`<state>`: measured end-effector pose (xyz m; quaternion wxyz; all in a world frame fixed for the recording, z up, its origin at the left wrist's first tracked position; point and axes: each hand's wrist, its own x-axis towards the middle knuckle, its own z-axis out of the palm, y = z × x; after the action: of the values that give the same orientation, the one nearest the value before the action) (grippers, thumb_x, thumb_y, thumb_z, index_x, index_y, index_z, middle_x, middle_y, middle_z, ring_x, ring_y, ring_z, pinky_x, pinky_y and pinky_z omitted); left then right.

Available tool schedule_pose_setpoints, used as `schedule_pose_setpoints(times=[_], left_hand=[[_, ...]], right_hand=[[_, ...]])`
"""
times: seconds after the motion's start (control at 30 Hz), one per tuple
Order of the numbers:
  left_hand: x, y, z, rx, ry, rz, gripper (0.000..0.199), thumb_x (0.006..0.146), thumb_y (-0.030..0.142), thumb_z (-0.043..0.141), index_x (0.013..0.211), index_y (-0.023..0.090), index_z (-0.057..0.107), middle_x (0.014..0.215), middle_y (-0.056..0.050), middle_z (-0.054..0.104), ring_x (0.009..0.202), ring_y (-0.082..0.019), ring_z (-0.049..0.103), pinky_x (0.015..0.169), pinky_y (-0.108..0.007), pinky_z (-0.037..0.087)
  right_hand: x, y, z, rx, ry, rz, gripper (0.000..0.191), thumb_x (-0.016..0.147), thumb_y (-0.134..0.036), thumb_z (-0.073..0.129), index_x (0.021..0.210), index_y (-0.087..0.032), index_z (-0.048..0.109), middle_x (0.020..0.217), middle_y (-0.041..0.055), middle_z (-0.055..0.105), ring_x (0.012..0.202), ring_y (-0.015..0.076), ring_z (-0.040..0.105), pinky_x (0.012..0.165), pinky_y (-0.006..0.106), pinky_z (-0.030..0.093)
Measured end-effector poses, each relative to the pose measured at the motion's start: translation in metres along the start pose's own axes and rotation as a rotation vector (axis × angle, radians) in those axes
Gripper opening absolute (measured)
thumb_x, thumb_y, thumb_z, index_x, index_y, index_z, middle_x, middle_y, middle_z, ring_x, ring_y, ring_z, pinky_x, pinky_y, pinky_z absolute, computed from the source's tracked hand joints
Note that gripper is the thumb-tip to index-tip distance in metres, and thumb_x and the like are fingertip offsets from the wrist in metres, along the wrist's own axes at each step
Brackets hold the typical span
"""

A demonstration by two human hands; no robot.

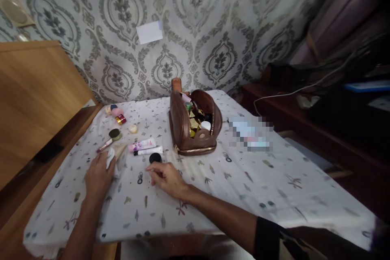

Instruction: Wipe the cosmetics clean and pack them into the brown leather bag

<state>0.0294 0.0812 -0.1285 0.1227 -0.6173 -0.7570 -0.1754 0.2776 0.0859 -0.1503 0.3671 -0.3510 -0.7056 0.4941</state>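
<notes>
My left hand [99, 172] is closed on a crumpled white wipe [110, 157], beside a beige packet-like piece [120, 151] partly under it. My right hand [169, 179] is loosely bent over the cloth, thumb and forefinger apart, just in front of a small black round-lidded jar [155, 157]; whether it touches the jar I cannot tell. Behind the hands lie a pink floral tube [143, 145] and a white tube with a black cap [149, 151]. A dark-lidded round jar [115, 134] and a slim pinkish tube [104, 145] lie beyond my left hand.
An unzipped brown toiletry bag [195, 146], filled with small items, stands mid-table. At the back left are a red-and-gold item [120, 119], a pink item [116, 111] and a cream-coloured piece [133, 128]. A blurred-out flat object [251, 133] lies right. A wooden panel [39, 101] borders the left.
</notes>
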Motion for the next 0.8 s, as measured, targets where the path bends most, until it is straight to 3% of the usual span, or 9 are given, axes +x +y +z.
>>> schedule_pose_setpoints(times=[0.17,0.43,0.6,0.8], left_hand=[[0.0,0.004,-0.001,0.071,-0.057,0.007,0.041,0.099,0.047,0.034,0.118,0.019,0.058,0.119,-0.013,0.065,0.108,-0.032,0.062,0.075,-0.039,0.05],[0.001,0.01,-0.004,0.097,-0.105,0.0,0.042,0.098,0.05,0.034,0.12,0.023,0.058,0.122,-0.01,0.062,0.095,-0.027,0.066,0.057,-0.032,0.044],[0.003,0.012,-0.006,0.087,-0.158,-0.052,0.047,0.097,0.055,0.03,0.121,0.024,0.057,0.126,-0.009,0.061,0.101,-0.028,0.066,0.06,-0.032,0.046],[0.006,-0.009,0.014,0.052,-0.147,-0.052,0.052,0.092,0.063,0.035,0.117,0.024,0.057,0.123,-0.012,0.06,0.104,-0.035,0.062,0.072,-0.044,0.052]], right_hand=[[-0.004,-0.002,0.0,0.017,0.005,0.017,0.026,0.086,-0.013,0.052,0.1,-0.017,0.074,0.06,-0.0024,0.065,0.049,0.0096,0.055,0.051,0.018,0.041],[-0.005,-0.005,-0.022,-0.282,-0.221,-0.154,0.028,0.083,-0.01,0.056,0.102,-0.015,0.076,0.067,0.0015,0.072,0.06,0.0128,0.064,0.062,0.019,0.046],[-0.009,0.01,-0.026,-0.389,-0.268,-0.22,0.027,0.087,-0.016,0.056,0.106,-0.016,0.074,0.086,0.0042,0.077,0.075,0.0148,0.069,0.074,0.021,0.048],[-0.013,0.012,-0.025,-0.355,-0.311,-0.244,0.023,0.089,-0.022,0.057,0.106,-0.018,0.071,0.078,0.0005,0.075,0.071,0.013,0.069,0.069,0.019,0.048]])
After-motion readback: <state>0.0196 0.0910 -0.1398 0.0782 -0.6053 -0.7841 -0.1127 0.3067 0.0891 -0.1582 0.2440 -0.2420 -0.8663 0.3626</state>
